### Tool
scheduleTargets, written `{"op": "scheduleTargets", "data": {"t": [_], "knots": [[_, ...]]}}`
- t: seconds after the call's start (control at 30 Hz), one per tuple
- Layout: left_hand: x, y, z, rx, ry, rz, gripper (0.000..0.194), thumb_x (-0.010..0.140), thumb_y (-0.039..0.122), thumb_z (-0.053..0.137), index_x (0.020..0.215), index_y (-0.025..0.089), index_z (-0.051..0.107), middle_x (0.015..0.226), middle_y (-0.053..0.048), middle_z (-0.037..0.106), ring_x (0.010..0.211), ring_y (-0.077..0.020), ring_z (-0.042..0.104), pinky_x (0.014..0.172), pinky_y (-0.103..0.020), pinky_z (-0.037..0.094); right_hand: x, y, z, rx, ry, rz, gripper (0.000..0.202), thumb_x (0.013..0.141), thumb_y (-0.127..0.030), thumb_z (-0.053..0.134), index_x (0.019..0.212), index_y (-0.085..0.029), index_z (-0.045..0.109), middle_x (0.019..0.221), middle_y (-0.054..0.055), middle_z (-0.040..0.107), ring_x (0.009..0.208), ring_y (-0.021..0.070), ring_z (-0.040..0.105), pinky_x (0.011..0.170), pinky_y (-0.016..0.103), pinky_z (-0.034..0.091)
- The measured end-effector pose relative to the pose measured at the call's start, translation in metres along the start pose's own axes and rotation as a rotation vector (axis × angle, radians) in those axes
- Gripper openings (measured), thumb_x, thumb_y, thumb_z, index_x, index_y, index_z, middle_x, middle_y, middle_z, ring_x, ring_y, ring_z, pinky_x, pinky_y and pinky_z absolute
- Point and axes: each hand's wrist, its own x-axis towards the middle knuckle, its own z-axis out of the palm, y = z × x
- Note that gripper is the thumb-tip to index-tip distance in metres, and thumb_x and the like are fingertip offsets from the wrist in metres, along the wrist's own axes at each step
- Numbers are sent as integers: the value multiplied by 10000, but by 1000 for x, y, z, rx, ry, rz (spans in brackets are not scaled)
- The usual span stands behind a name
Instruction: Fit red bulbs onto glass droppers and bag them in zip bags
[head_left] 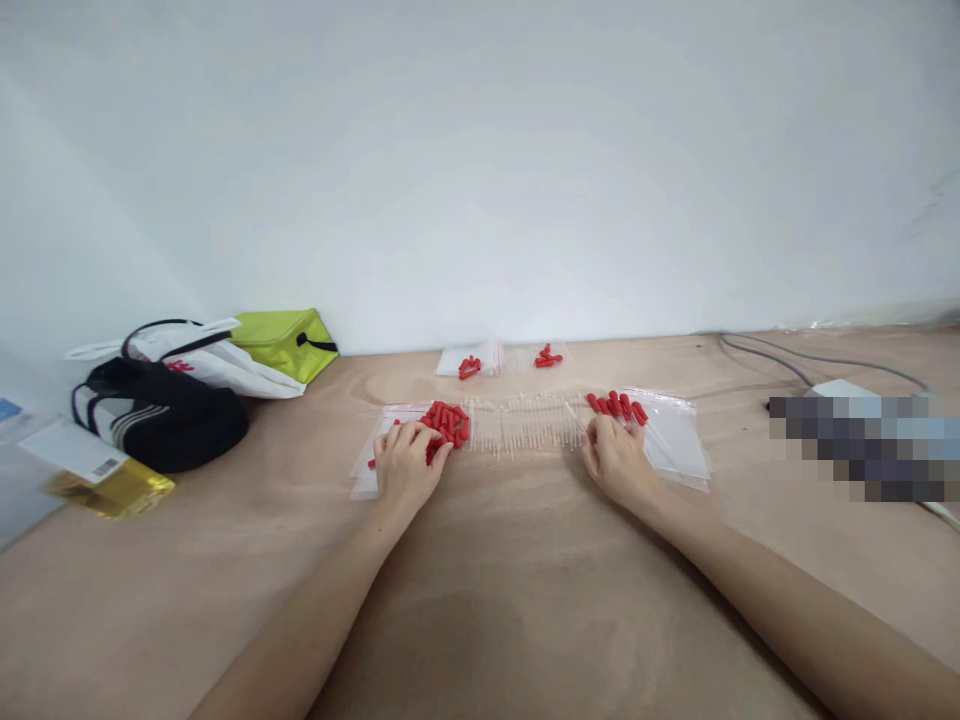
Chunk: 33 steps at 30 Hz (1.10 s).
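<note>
My left hand [411, 462] is curled over the left edge of a pile of small red rubbery-looking pieces [454, 422]. Red shows between its thumb and forefinger, but whether a piece is gripped is hidden. Beneath that hand lies a clear zip bag [366, 484]. My right hand [619, 462] has bent fingers close together at the right end of a row of thin pale sticks [525, 425]; what they pinch, if anything, is not visible. Just beyond its knuckles are several red pieces [615, 404], lying by another stack of clear zip bags [679, 440].
Farther back, two small groups of red pieces [469, 367] [548, 357] lie on clear bags near the wall. At left stand a black bag [180, 420], a white bag [262, 375], a lime-green bag [281, 345] and a gold packet [124, 492]. Grey cables [780, 362] run at right, beside a blurred-out object.
</note>
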Motion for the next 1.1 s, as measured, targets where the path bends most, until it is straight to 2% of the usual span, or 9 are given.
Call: {"op": "scheduleTargets", "data": {"t": [0.1, 0.17, 0.23, 0.33, 0.43, 0.53, 0.7, 0.83, 1.1], "knots": [[-2, 6, -3, -82, 126, 17, 134, 770, 312, 562, 749, 190, 612, 808, -60, 612, 805, -237, 513, 722, -365, 329, -17, -3, 2, 188, 41, -135, 173, 864, -220, 283, 777, -170, 423, 684, 41, 540, 604, 154, 483, 695, 317, 320], [-6, 15, -5, -232, 148, 56, 145, 788, 306, 537, 774, 178, 603, 812, -62, 608, 807, -219, 520, 738, -352, 352, -22, -7, 1, 265, 43, -187, 162, 865, -197, 293, 850, -158, 449, 732, 58, 560, 648, 159, 492, 697, 308, 335], [-11, 26, -7, -406, 61, 128, 136, 806, 286, 511, 803, 174, 588, 806, -50, 610, 797, -194, 527, 744, -332, 371, -24, -11, 0, 295, 33, -226, 210, 849, -140, 301, 977, -144, 467, 817, 79, 582, 722, 170, 505, 715, 311, 340], [-18, 42, -8, -553, -165, 227, 93, 806, 261, 515, 830, 194, 575, 808, -18, 628, 801, -177, 536, 747, -322, 375, -24, -15, -1, 291, -8, -271, 343, 802, -40, 287, 1051, -159, 490, 863, 79, 585, 785, 172, 513, 755, 327, 325], [-21, 50, -10, -567, -319, 259, 60, 786, 225, 533, 826, 202, 571, 810, -2, 633, 800, -174, 545, 751, -332, 371, -23, -16, -2, 297, -67, -280, 332, 792, -27, 299, 986, -168, 529, 871, 72, 580, 811, 168, 518, 766, 331, 311], [-21, 53, -13, -566, -350, 233, 92, 759, 234, 560, 843, 200, 570, 852, -12, 625, 837, -185, 547, 779, -348, 372, -22, -17, -2, 310, -121, -278, 238, 831, -100, 336, 947, -171, 531, 870, 63, 579, 813, 161, 521, 762, 326, 305], [-21, 59, -5, -608, -405, 229, 288, 735, 344, 603, 986, 204, 586, 938, -43, 594, 877, -192, 543, 787, -329, 394, -20, -21, -4, 346, -163, -288, 192, 879, -221, 344, 873, -192, 533, 826, 40, 587, 791, 151, 527, 757, 326, 289], [-20, 66, 4, -596, -375, 186, 120, 809, 256, 529, 847, 211, 633, 848, -14, 618, 817, -163, 553, 770, -320, 368, -20, -23, -6, 351, -162, -281, 178, 875, -210, 356, 871, -194, 533, 825, 34, 593, 796, 149, 532, 759, 327, 282], [-19, 71, -1, -532, -321, 196, 114, 852, 224, 472, 807, 213, 576, 826, 25, 657, 818, -156, 551, 863, -383, 236, -19, -24, -9, 382, -154, -271, 181, 873, -199, 356, 874, -192, 537, 825, 29, 600, 793, 135, 542, 752, 312, 290]]}}
